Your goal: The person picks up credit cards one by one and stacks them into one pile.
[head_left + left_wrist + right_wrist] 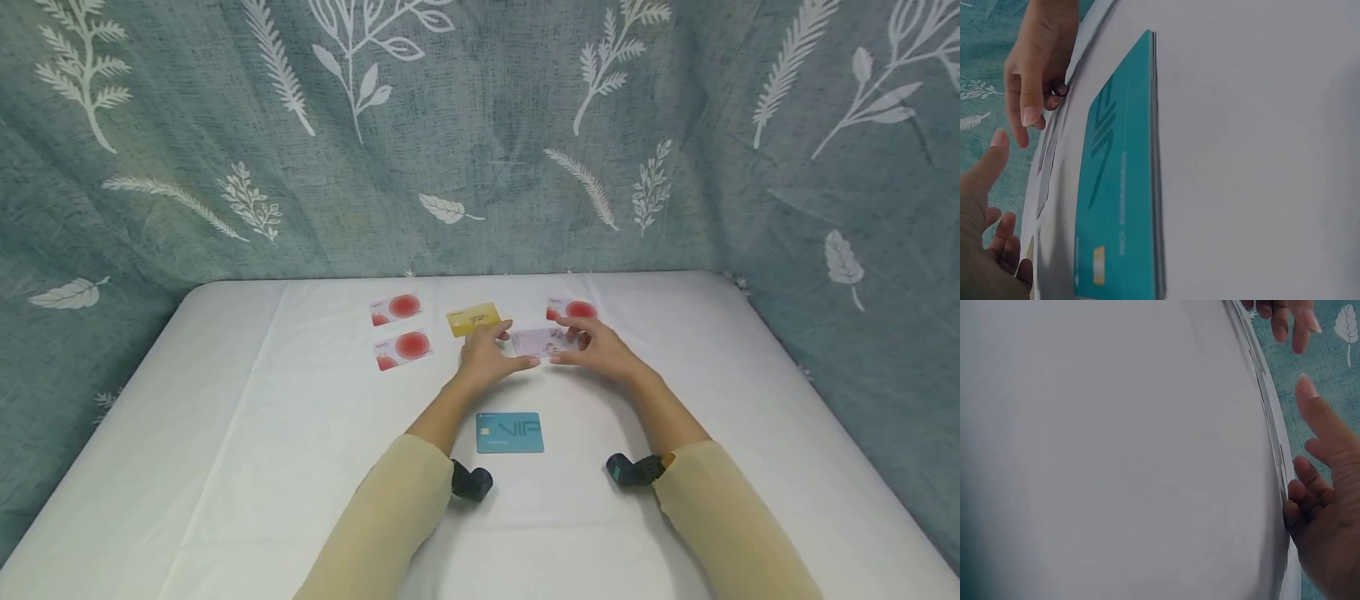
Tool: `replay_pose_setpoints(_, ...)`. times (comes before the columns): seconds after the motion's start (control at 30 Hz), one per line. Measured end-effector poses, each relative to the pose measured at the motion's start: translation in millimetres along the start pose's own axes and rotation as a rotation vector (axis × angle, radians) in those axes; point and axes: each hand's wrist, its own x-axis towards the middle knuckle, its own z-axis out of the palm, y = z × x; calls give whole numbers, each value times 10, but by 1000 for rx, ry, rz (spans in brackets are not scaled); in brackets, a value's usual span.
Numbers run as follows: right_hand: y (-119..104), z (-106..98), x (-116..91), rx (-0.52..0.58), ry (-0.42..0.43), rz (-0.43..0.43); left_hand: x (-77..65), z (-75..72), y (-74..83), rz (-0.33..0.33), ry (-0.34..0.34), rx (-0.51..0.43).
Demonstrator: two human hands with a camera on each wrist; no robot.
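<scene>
A pale pink-violet card [536, 342] lies between the two hands. My left hand [486, 360] is at its left end, thumb and index finger spread apart, overlapping the lower edge of a yellow card [472, 317]. My right hand [606, 353] is over its right end, thumb and index apart, index fingertip at the lower edge of a white-and-red card [580, 309]. In the right wrist view, the right hand's other fingers [1313, 481] bend loosely near the tabletop. A teal card [1116, 181] with a chip lies nearer, below the hands; its side edge looks layered, like a stack.
Two more white-and-red cards [396, 309] lie one below the other at the left. A white cloth covers the table [300, 467]. A patterned green-blue curtain [495, 167] hangs behind it. Dark wrist cameras [472, 482] sit on both wrists.
</scene>
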Motion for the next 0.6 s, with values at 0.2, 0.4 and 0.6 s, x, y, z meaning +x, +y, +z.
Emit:
replay_pose_setpoints(0.2,31,9,58,-32,5,17,47,82,8,-78,-15,-44)
replay_pose_setpoints(0.4,26,69,100,-38,3,89,66,124,-32,-142,10,-8)
replay_pose_setpoints(0.6,15,75,127,-86,-10,114,91,186,-23,-151,42,58)
